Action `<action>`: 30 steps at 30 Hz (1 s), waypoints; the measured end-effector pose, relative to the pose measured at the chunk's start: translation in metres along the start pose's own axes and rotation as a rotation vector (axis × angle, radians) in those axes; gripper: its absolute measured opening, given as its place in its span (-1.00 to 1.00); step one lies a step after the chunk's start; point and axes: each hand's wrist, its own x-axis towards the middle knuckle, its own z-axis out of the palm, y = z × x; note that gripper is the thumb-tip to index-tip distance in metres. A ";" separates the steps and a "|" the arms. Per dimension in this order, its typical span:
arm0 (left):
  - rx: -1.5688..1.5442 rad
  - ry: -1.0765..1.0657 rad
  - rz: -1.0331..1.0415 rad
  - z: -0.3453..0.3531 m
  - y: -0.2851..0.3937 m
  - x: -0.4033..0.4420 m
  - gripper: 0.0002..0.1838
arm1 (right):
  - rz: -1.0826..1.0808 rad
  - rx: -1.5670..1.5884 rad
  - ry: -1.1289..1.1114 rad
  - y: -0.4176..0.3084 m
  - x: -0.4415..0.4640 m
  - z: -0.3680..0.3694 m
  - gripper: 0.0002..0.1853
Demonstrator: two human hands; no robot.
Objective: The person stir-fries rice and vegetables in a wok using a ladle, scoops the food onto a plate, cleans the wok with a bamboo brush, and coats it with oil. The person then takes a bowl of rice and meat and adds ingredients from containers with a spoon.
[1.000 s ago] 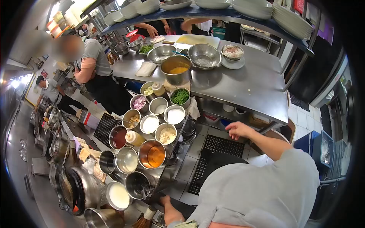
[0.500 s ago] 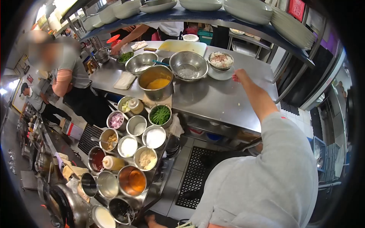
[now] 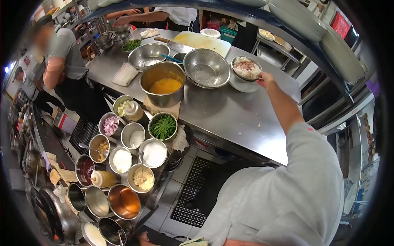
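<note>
My right hand (image 3: 266, 79) reaches out over the steel table, thumb and fingers closed on the near-right rim of a metal bowl (image 3: 246, 68). Pale, shredded-looking food with a brownish topping fills that bowl. Under it is a white plate (image 3: 245, 85), partly covered. Just left of the bowl stands a large steel mixing bowl (image 3: 206, 69), with little in it. At the bottom edge a small patch of skin, perhaps my left hand (image 3: 145, 239), shows beside the container stand; its fingers cannot be made out.
A pot of yellow-orange liquid (image 3: 165, 85) and a knife (image 3: 172, 43) by a cutting board (image 3: 205, 42) are on the table (image 3: 230, 110). Several ingredient containers, including chopped greens (image 3: 163, 126), stand at left. A plate shelf (image 3: 230, 7) hangs overhead. Co-workers (image 3: 67, 61) stand left and behind.
My right hand has moved from beside the plate to the bowl's rim and taken hold of it. The camera view has shifted, and a co-worker's arms across the table have moved.
</note>
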 end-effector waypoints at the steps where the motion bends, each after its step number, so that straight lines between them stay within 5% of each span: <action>1: -0.006 -0.006 -0.001 0.000 -0.002 0.000 -0.51 | -0.025 0.033 0.027 0.000 -0.007 0.007 -0.75; 8: -0.041 -0.019 -0.006 -0.007 -0.012 0.005 -0.53 | -0.038 0.208 0.068 -0.009 -0.005 0.021 -0.71; 13: 0.137 -0.031 0.221 -0.007 -0.015 0.011 -0.48 | -0.213 0.375 0.001 -0.027 -0.024 -0.007 -0.65; 16: -0.012 -0.029 0.135 -0.006 0.000 -0.029 -0.45 | -0.520 0.424 -0.065 -0.032 -0.064 -0.021 -0.63; 21: -0.021 -0.029 0.354 0.017 -0.036 0.069 -0.42 | -0.629 0.300 -0.204 -0.033 -0.112 -0.064 -0.67; 24: 0.151 -0.051 0.322 0.006 -0.024 0.042 -0.45 | -0.606 0.289 -0.354 -0.013 -0.140 -0.083 -0.74; 29: 0.462 0.276 0.356 0.036 -0.005 0.012 -0.34 | -0.437 0.097 -0.497 0.023 -0.224 -0.067 -0.76; 30: 0.476 0.246 0.309 0.039 0.016 -0.032 -0.46 | -0.400 0.095 -0.560 0.030 -0.260 -0.052 -0.74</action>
